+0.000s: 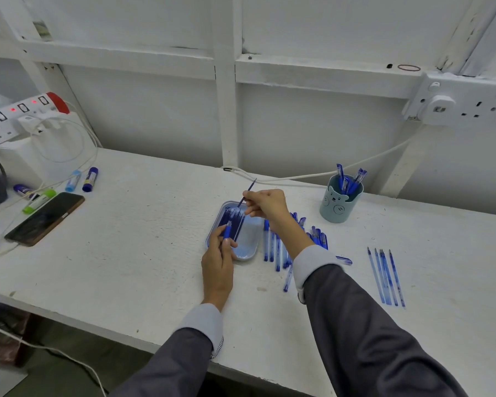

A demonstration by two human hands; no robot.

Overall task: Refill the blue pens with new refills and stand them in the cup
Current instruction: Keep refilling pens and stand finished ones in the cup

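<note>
Our left hand [216, 263] grips a blue pen barrel [227, 232] over the tray [249, 244], and our right hand [265, 206] pinches 1 thin refill [248, 191] just beyond it, slanting up to the far right. We judge the refill must tip down into line with the barrel; the bear cup [341, 203] stands to the right, nearer the right hand.

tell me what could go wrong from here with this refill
1. The right hand pinches the thin refill above the tray; it may slip or bend while going into the pen in the left hand.
2. The right sleeve crosses over the loose pens beside the tray; an arm sweep could scatter them.
</note>
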